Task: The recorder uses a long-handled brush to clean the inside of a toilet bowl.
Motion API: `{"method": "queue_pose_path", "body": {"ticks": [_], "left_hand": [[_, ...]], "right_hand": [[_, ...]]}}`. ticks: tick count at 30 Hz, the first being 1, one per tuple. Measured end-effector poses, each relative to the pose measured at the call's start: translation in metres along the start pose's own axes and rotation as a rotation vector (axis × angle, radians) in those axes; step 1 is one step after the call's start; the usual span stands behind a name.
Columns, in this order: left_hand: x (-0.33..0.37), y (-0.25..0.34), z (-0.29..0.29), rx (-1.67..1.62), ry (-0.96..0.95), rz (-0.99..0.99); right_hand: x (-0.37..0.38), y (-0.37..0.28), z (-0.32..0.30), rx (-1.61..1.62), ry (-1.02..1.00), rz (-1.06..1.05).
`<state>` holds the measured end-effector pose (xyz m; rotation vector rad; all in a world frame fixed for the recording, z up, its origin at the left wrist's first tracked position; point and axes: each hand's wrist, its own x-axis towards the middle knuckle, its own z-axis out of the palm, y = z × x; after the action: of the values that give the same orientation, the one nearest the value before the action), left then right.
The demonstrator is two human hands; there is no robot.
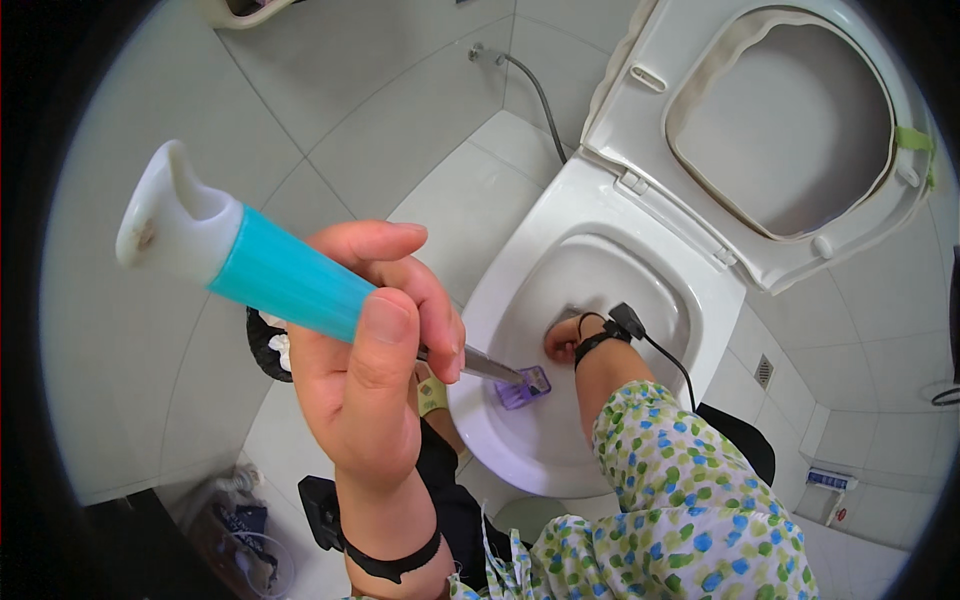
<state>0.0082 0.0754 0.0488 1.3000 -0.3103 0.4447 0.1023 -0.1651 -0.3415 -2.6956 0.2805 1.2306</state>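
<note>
My left hand (375,345) is closed around a toilet brush with a turquoise grip (290,270), a white hanging end and a thin metal shaft. The brush slants down to the right, and its purple head (523,388) is at the front part of the toilet bowl (545,450). Deeper inside the bowl is my right hand (564,340), its fingers curled together. Whatever those fingers hold, if anything, is hidden; a small greyish patch shows just above them. Black straps circle both my wrists, and a cable runs from the right one.
Upright behind the bowl stand the toilet lid and seat (655,120), with a pale seat cover and a green tab. A grey hose (545,100) comes from the wall. A black-lined bin (268,345) is left of the toilet, and clear plastic bags (225,530) lie lower left.
</note>
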Motion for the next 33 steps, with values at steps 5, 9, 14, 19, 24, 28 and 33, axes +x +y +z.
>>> {"method": "queue_pose_path", "body": {"ticks": [5, 9, 14, 19, 24, 28, 33], "left_hand": [[-0.004, -0.017, -0.008, 0.025, 0.000, 0.034], [-0.005, -0.034, -0.004, -0.098, 0.056, 0.016], [-0.005, -0.051, -0.002, -0.037, 0.016, 0.038], [-0.004, -0.059, 0.000, -0.051, 0.003, 0.039], [-0.009, -0.046, -0.006, -0.044, 0.037, 0.031], [-0.007, -0.044, -0.006, -0.035, 0.042, 0.011], [-0.007, -0.045, -0.010, -0.043, 0.061, -0.008]], "right_hand": [[0.004, -0.015, -0.001, 0.009, 0.045, -0.001], [0.013, -0.017, -0.004, 0.003, 0.061, 0.008], [0.020, -0.014, -0.011, 0.014, 0.076, -0.001], [0.022, -0.010, -0.015, 0.006, 0.087, 0.001], [0.020, -0.016, -0.015, -0.019, 0.087, -0.001], [0.022, -0.012, -0.018, -0.032, 0.080, 0.014], [0.023, -0.013, -0.022, -0.041, 0.078, 0.023]]}}
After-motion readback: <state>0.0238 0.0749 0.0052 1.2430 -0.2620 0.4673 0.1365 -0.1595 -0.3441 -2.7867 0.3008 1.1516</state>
